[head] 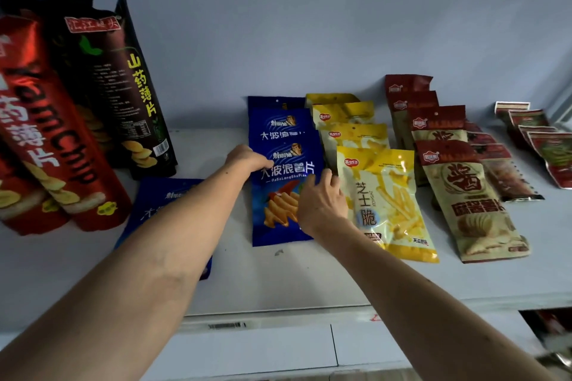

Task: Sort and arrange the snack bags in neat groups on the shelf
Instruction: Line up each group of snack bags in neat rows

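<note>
Arms: both bare forearms reach up from the near edge onto the shelf (278,281).
Left hand (247,158): fingertips lie straight on the top left edge of the front blue bag (284,195), nothing gripped.
Right hand (322,204): fingers loosely spread over that bag's right edge, touching, not curled round it.
Blue bag: glossy blue with white lettering and ridged orange chips; lies flat, long axis running away from the fingers, top seal far.
Blue row: two more overlap behind it.
Loose blue bag (167,204): under the left forearm.
Yellow bags (390,195): just right of the right fingers.

Pale blue back wall (309,25), barcode label (227,325) on shelf's front edge
</note>
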Demonstrator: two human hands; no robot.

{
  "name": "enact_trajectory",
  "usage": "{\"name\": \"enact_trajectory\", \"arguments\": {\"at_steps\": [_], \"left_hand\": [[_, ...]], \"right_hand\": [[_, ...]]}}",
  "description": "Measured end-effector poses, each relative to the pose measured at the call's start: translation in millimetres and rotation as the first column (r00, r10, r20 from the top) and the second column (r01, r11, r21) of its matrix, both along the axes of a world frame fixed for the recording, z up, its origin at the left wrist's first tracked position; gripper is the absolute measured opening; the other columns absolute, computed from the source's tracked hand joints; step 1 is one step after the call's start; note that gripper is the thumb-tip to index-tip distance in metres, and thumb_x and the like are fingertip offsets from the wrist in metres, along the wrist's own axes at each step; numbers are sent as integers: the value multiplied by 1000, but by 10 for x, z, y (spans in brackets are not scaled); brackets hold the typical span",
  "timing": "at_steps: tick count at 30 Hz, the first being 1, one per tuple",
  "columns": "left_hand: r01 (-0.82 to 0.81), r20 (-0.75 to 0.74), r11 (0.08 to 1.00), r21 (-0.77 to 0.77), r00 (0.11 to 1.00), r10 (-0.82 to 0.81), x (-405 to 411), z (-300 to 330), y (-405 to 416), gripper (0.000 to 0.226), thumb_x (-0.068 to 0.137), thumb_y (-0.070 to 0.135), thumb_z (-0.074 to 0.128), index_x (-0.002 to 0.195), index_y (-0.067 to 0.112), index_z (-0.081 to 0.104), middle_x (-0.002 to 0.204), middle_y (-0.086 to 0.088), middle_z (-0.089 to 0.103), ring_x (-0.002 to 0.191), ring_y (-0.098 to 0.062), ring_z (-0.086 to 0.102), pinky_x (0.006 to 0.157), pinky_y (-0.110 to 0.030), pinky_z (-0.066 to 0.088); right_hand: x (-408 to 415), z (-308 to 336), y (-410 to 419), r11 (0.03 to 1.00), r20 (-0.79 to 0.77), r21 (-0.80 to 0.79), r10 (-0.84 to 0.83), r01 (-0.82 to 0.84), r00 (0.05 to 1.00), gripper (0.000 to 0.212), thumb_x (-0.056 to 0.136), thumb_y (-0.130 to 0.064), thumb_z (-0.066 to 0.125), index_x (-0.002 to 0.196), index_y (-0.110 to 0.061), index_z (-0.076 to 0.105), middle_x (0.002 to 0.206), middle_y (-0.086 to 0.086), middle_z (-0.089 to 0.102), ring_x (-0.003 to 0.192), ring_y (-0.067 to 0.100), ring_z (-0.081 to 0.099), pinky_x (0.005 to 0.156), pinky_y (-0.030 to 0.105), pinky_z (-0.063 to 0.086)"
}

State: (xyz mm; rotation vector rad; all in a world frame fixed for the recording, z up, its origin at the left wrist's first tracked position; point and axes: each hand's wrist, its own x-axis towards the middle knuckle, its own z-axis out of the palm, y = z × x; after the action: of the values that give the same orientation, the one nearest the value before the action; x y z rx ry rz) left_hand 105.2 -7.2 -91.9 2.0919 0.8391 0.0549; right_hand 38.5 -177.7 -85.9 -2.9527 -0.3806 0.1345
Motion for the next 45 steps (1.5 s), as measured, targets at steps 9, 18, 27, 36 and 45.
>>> {"name": "enact_trajectory", "arguments": {"at_steps": [9,18,27,36,45], "left_hand": [[33,104,993,-117,994,-20,221,-143,176,45,80,21,77,118,4,61,123,-11,65,106,-28,63,87,-34,52],[78,68,997,-7,995,-77,262,-91,301,43,83,32,74,113,4,61,118,-11,66,103,-28,64,83,-35,53],[125,35,977,173,991,-133,-240,263,529,30,90,33,65,102,5,63,100,-13,68,94,-27,68,77,-37,57],[240,-316,867,437,943,-102,-1282,304,831,55,78,36,79,117,0,64,117,-13,66,105,-29,62,92,-39,52],[338,-499,877,342,856,-135,-1783,92,764,60,88,41,65,134,6,47,127,-13,57,108,-28,59,82,-33,47]], "right_hand": [[153,-284,129,999,-122,50,7,-1,993,74,96,-62,29,154,-27,-3,162,12,-3,147,38,6,115,49,20],[280,-318,299,999,-176,27,-26,32,984,76,97,-62,28,154,-26,-8,162,13,-7,147,40,3,116,49,20],[67,-163,373,993,113,119,-2,-12,994,63,97,-52,38,149,-19,22,158,15,20,145,38,15,117,52,18],[-639,-20,776,840,-385,542,216,30,897,37,89,-40,64,102,-7,52,90,13,68,71,28,71,66,41,61],[-987,-158,872,634,-619,675,209,377,757,58,77,-33,81,112,-15,39,96,2,52,89,18,54,68,28,47]]}}
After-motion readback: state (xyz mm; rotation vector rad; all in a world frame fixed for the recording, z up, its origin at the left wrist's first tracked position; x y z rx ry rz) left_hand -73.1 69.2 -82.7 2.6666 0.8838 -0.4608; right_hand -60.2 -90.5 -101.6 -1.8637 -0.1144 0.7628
